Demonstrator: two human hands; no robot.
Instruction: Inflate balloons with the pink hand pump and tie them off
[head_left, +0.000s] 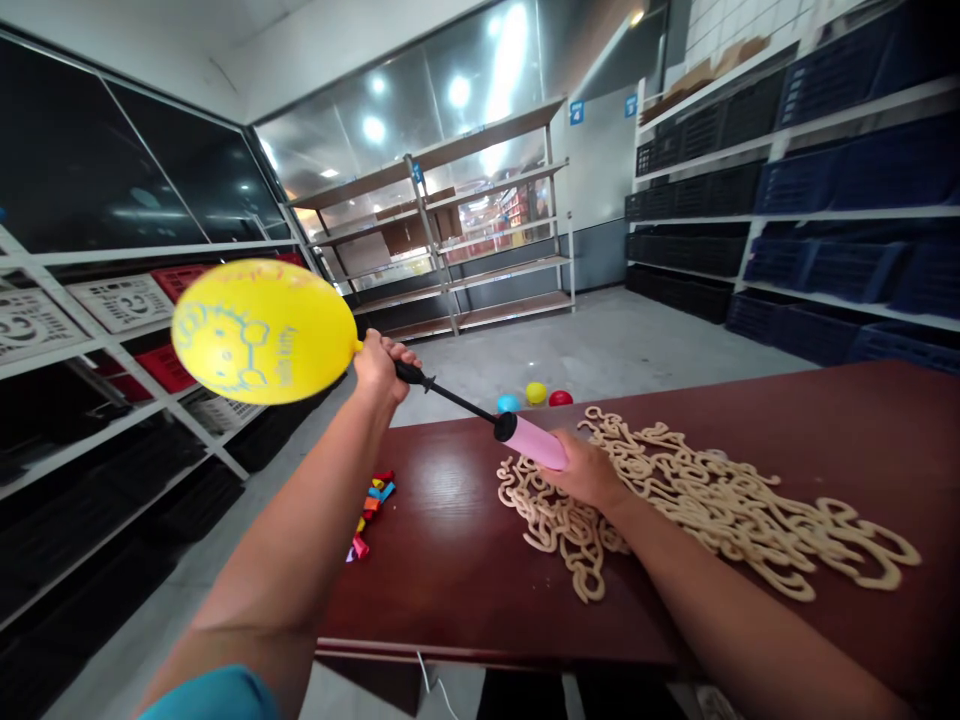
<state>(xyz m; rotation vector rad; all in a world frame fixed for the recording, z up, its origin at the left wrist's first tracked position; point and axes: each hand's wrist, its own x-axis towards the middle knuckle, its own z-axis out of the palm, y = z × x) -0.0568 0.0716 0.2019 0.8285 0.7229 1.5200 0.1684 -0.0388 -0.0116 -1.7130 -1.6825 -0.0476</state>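
Observation:
A yellow balloon (pixel 264 332) with a printed cartoon cat, blown up round, sits on the black nozzle end of a pink hand pump (pixel 536 443). My left hand (pixel 381 370) is closed around that end, at the balloon's neck. The pump's rod stands drawn out between my two hands. Wrapped round the pink barrel, my right hand (pixel 585 470) holds it above the table. Below and right of it lies a spread of pale curly wooden pieces (pixel 720 500). Small uninflated balloons (pixel 373 505) in several colours lie at the table's left edge.
The dark red table (pixel 450 590) fills the lower middle. Beyond its far edge, blue, yellow (pixel 535 392) and red balloons rest on the floor. Metal shelving (pixel 442 240) stands at the back; racks with blue crates (pixel 855 270) are right, and crate shelves (pixel 120 350) left.

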